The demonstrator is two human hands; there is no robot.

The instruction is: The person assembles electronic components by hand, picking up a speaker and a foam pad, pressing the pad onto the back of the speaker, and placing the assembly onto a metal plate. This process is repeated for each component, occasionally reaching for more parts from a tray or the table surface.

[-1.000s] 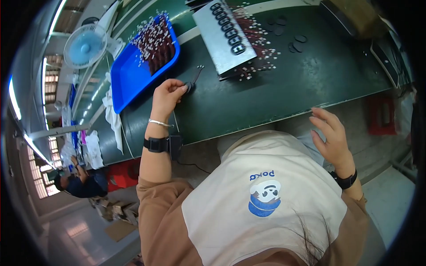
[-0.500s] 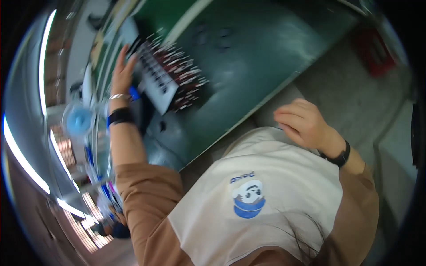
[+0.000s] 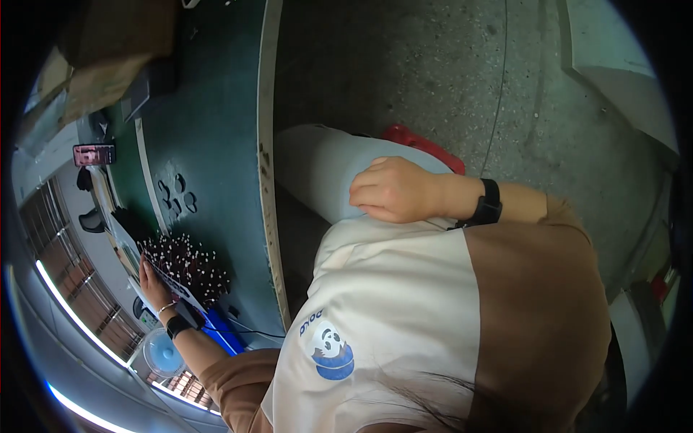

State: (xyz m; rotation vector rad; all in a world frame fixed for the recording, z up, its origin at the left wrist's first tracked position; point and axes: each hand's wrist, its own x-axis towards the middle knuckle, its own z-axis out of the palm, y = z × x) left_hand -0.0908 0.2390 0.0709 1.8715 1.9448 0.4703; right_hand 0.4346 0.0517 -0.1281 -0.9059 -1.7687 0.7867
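Observation:
My left hand (image 3: 153,290) is at the left side of the bench, fingers stretched out along the edge of a pale panel (image 3: 175,286). Whether it presses on the panel I cannot tell. Beside the panel stands a dense cluster of dark red stems with white tips (image 3: 193,265); their exact kind is unclear. My right hand (image 3: 393,189) lies over my lap by the light trouser leg, back up and fingers curled in. Its palm is hidden, so anything inside cannot be seen.
Several dark oval pieces (image 3: 175,198) lie on the green bench (image 3: 224,144). A phone (image 3: 94,155) and a cardboard box (image 3: 108,83) stand farther left. Near the panel are a blue bin (image 3: 225,333) and a thin cable. A red stool (image 3: 426,146) shows behind my leg.
My view has swung right, so the bench now lies along the left. My right hand has come down onto my lap, its fingers more curled. My left hand stays by the panel.

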